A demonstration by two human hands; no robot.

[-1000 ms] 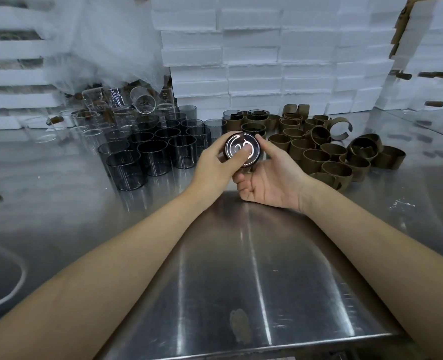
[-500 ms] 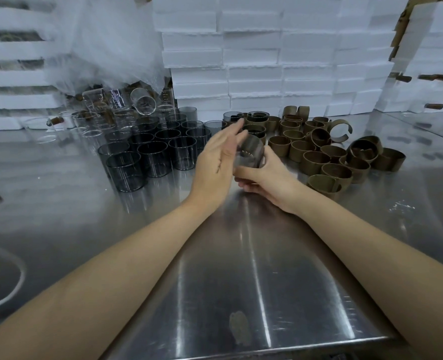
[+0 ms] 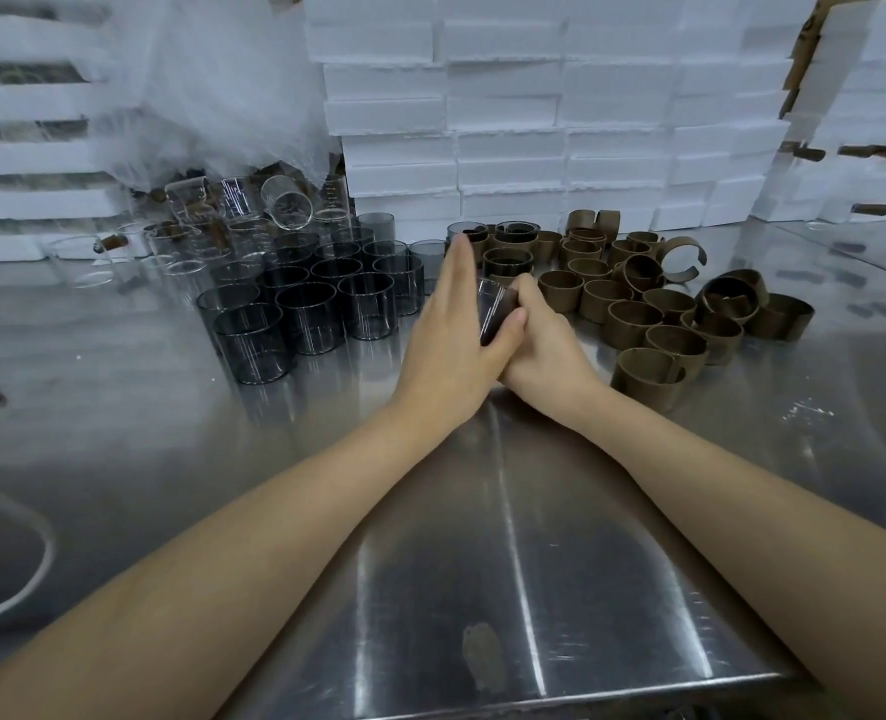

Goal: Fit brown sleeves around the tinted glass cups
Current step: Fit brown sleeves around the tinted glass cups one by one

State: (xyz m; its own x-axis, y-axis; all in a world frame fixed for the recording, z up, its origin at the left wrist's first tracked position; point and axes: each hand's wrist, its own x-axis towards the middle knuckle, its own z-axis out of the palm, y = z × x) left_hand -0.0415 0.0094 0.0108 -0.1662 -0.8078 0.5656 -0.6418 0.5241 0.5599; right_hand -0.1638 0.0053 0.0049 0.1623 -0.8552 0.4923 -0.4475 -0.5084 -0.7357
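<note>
The left hand [image 3: 448, 332] is flat with its fingers straight and together, its palm pressed against one end of a single dark cup [image 3: 493, 310]. The right hand [image 3: 542, 350] holds that cup from the other side, fingers curled round it, just above the metal table [image 3: 534, 563]. The cup lies tilted on its side between the two palms. It is blurred, so I cannot tell whether a sleeve is round it. Left of the hands stands a cluster of tinted cups [image 3: 308, 317], upright and touching one another. About fifteen can be counted, though the back ones overlap too much for an exact figure. Behind them sit clear cups [image 3: 287, 202], roughly eight, some tipped over. Right of the hands lie the brown sleeves [image 3: 633, 322], about twenty, most standing as closed rings and one sprung open into a C. Just behind the hands, between the two groups, are two cups already in sleeves [image 3: 508, 262], each glass standing inside its brown band. White foam boxes [image 3: 508, 106] are stacked along the back, with their contents hidden. A plastic sheet [image 3: 212, 96] hangs over the left stack.
</note>
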